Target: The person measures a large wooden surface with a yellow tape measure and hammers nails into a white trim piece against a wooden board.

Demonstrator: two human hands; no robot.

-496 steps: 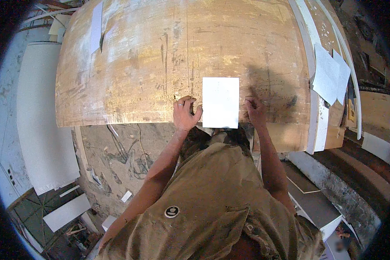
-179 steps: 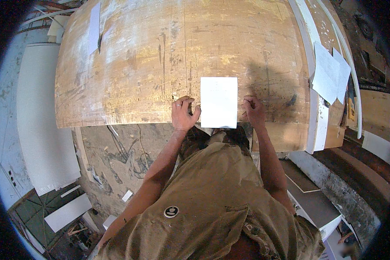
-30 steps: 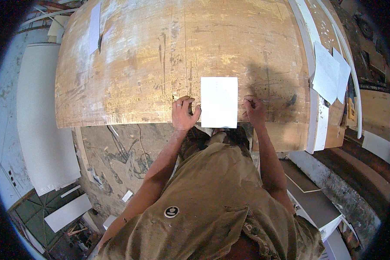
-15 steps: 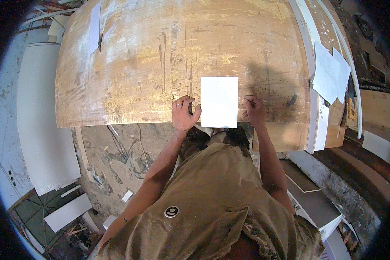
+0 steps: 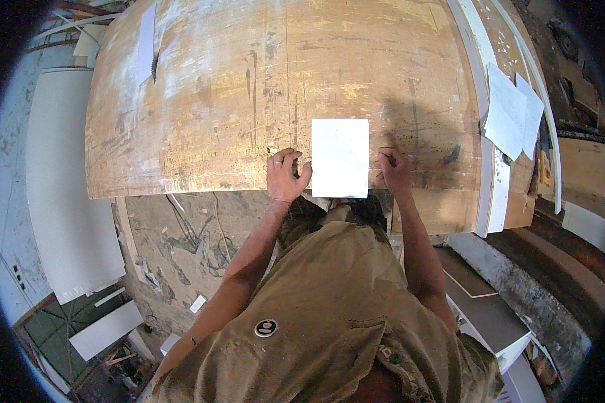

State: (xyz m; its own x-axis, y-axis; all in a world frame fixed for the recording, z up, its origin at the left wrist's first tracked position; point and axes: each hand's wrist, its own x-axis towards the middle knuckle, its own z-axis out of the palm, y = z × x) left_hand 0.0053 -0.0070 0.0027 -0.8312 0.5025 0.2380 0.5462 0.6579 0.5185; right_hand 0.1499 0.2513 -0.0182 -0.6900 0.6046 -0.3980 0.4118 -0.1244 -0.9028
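A white rectangular sheet or thin panel (image 5: pixel 340 158) lies on the worn wooden tabletop (image 5: pixel 215 127); its near end reaches slightly past the front edge. Just left of it, my left hand (image 5: pixel 288 176) rests on the wood, thumb apart from the loosely bent fingers and nothing visible in it. My right hand (image 5: pixel 394 171) is on the other side, a short gap from the white piece. Its fingers are curled in toward the thumb, and whatever they may hold is too small or hidden to make out.
White sheets (image 5: pixel 507 111) lie over long strips along the table's right side. A saw-like blade with a pale strip (image 5: pixel 147 47) is at the far left. Tall white boards (image 5: pixel 70 181) stand left of the table. Cables (image 5: pixel 216 221) and scraps litter the dirty floor.
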